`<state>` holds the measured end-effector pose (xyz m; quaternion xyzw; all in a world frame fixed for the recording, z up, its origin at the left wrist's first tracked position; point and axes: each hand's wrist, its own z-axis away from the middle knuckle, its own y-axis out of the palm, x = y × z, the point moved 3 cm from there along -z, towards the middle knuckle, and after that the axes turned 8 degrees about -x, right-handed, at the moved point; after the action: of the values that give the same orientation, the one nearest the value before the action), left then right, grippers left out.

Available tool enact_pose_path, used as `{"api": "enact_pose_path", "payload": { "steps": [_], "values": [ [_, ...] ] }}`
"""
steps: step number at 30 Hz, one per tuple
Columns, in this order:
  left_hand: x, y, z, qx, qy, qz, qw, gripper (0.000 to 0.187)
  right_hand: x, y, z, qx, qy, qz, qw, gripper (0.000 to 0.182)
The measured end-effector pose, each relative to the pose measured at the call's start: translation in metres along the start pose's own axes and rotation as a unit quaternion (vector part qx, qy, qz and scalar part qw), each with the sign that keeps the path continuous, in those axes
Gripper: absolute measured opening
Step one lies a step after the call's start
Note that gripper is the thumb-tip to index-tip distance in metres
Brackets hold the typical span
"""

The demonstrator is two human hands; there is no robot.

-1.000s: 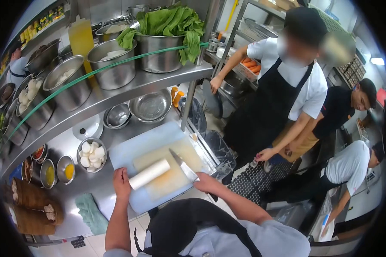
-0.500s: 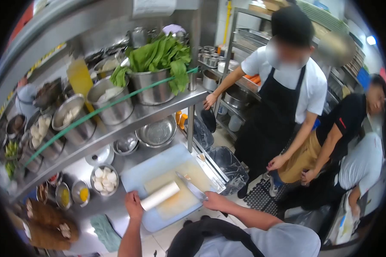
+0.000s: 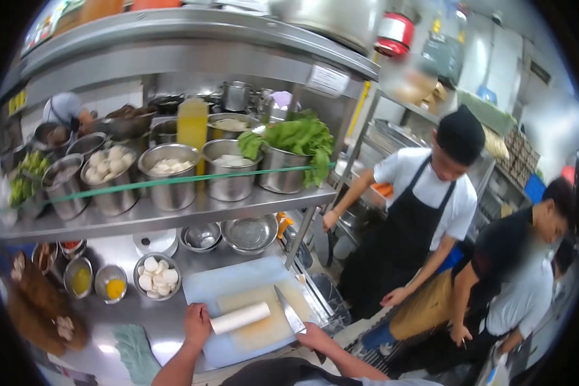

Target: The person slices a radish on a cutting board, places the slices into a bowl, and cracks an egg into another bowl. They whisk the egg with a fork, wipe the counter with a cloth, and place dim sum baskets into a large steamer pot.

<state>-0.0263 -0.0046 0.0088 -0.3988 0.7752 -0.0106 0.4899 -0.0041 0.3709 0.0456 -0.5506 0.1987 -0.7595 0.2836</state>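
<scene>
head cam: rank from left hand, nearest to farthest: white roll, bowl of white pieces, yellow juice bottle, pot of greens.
From the left hand:
1. White roll, touching it, on the cutting board.
2. Bowl of white pieces, on the counter behind the hand.
3. Yellow juice bottle and pot of greens, both on the shelf, too close to call.

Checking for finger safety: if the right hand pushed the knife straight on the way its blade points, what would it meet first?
Probably nothing close: from the right hand, the knife points up-left over bare cutting board, passing right of the white roll that the left hand holds. Depth is unclear.
</scene>
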Motion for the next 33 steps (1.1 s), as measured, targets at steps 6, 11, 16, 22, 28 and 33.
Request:
{"api": "enact_pose_path", "payload": {
  "steps": [6,11,16,22,28,33],
  "values": [
    [-0.005,-0.003,-0.002,-0.017,-0.004,0.023,1.0,0.008,0.01,-0.002,-0.001,0.014,0.017,0.037,0.999,0.032],
    [-0.008,-0.015,-0.003,-0.009,-0.003,-0.022,1.0,0.009,-0.031,0.007,-0.031,0.008,-0.083,0.12,0.989,0.045],
    [-0.007,-0.007,-0.002,-0.02,0.014,-0.029,0.999,0.008,-0.048,0.004,-0.05,0.037,-0.16,0.095,0.982,0.052],
    [-0.009,-0.006,-0.003,-0.003,-0.007,-0.039,0.999,0.009,-0.008,-0.005,-0.019,0.052,-0.018,0.111,0.992,0.043],
    [-0.009,-0.004,-0.007,0.018,0.004,-0.075,0.997,0.012,0.004,-0.006,-0.009,0.03,0.001,0.064,0.997,0.037],
    [-0.006,-0.003,-0.007,0.026,-0.023,-0.026,0.999,0.013,-0.037,0.0,-0.028,-0.022,-0.195,0.109,0.975,0.037]
  ]
}}
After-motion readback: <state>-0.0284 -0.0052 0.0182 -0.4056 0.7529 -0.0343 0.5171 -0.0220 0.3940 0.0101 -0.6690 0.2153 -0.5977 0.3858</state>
